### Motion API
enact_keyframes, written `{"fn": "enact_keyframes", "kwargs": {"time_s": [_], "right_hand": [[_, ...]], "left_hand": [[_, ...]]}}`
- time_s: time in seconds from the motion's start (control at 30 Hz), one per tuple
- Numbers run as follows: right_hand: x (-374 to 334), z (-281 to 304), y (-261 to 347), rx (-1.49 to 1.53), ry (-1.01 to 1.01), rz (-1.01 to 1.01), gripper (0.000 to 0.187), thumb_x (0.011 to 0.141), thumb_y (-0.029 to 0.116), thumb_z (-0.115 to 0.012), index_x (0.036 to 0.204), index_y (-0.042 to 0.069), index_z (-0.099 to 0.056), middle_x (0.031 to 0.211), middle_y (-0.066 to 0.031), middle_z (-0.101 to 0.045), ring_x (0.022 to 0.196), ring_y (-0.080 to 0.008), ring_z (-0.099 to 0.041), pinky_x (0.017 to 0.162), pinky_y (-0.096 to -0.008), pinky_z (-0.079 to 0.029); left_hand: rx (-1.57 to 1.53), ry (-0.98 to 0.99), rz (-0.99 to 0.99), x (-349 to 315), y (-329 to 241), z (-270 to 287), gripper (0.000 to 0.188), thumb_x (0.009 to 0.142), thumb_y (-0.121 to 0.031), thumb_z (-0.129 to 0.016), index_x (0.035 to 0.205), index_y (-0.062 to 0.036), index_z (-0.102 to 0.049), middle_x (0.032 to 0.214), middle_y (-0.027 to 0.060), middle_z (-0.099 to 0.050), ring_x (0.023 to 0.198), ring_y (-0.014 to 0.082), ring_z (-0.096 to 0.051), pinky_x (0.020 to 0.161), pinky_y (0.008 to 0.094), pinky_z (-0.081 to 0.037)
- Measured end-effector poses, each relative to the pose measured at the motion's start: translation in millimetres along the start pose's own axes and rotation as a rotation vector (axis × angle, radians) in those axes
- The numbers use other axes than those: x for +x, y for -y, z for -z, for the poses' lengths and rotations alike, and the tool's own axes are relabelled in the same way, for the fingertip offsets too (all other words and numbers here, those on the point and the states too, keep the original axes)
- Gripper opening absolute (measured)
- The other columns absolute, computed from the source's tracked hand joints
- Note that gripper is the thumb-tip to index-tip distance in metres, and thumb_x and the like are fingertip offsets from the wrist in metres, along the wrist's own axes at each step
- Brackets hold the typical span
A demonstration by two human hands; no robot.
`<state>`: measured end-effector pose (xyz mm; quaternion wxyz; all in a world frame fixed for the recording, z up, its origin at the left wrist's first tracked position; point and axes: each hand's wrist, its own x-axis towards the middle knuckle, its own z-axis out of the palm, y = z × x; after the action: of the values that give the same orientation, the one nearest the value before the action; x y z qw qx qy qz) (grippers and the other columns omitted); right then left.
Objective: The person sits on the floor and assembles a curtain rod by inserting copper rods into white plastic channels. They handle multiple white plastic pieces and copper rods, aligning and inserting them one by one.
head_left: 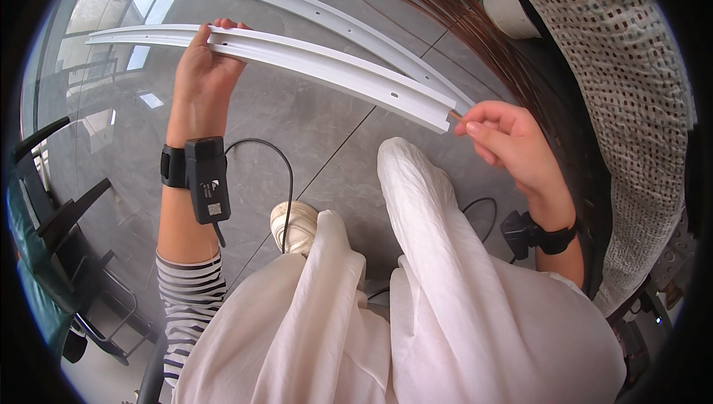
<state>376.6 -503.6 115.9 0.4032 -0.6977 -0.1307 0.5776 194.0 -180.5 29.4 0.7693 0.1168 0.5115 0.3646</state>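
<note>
My left hand (206,70) is wrapped around a long white channel rail (319,61), well along from its right end. Small oval holes show in the rail's face. At that right end, my right hand (511,137) pinches a thin brown rod (457,116) between thumb and fingers. The rod's tip meets the rail's end; how far it reaches inside is hidden. Beyond lies a second white rail (334,21) with a small fitting at its far left end.
Many long thin brown rods (475,25) lie at the far right, beside a white cylinder (511,10) and a patterned cloth (601,70). Black chair parts (67,211) stand at the left. Grey floor tiles (327,133) stretch below, and a black cable (278,151) hangs from my left wrist device.
</note>
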Motion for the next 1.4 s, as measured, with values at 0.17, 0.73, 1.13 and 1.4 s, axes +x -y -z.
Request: {"fn": "enact_keyframes", "kwargs": {"time_s": [0.17, 0.73, 1.13, 1.4], "right_hand": [[-1, -2, 8, -0.016, 0.002, -0.010, 0.016, 0.096, 0.010, -0.059, 0.100, -0.004, -0.066, 0.060, 0.0085, -0.048, 0.055, -0.0011, -0.040, 0.053, -0.0193, -0.032], [0, -1, 6, -0.006, 0.011, -0.013, 0.015, 0.096, 0.010, -0.059, 0.098, -0.003, -0.067, 0.061, 0.0080, -0.048, 0.055, -0.0007, -0.040, 0.052, -0.0191, -0.030], [2, 2, 7, -0.014, 0.009, -0.036, 0.016, 0.096, 0.012, -0.059, 0.097, -0.002, -0.067, 0.060, 0.0084, -0.048, 0.054, -0.0004, -0.039, 0.052, -0.0190, -0.029], [4, -1, 8, 0.013, 0.015, -0.036, 0.016, 0.097, 0.013, -0.059, 0.098, -0.001, -0.067, 0.061, 0.0082, -0.049, 0.054, -0.0002, -0.039, 0.050, -0.0184, -0.028]], "left_hand": [[-0.023, 0.006, -0.015, -3, -8, 2, 0.023, 0.108, -0.020, -0.036, 0.112, 0.0018, -0.044, 0.099, 0.0132, -0.053, 0.096, 0.0247, -0.057, 0.095, 0.0462, -0.051], [-0.017, 0.010, -0.006, -4, -7, 1, 0.022, 0.109, -0.019, -0.035, 0.113, 0.0007, -0.043, 0.098, 0.0124, -0.053, 0.096, 0.0232, -0.058, 0.094, 0.0461, -0.052], [-0.015, 0.007, -0.003, -3, -2, 1, 0.022, 0.109, -0.018, -0.035, 0.113, 0.0012, -0.043, 0.098, 0.0126, -0.052, 0.095, 0.0230, -0.058, 0.095, 0.0465, -0.052], [-0.009, 0.009, -0.024, -5, -7, 1, 0.022, 0.109, -0.019, -0.035, 0.114, 0.0014, -0.042, 0.098, 0.0133, -0.052, 0.096, 0.0234, -0.058, 0.097, 0.0466, -0.051]]}}
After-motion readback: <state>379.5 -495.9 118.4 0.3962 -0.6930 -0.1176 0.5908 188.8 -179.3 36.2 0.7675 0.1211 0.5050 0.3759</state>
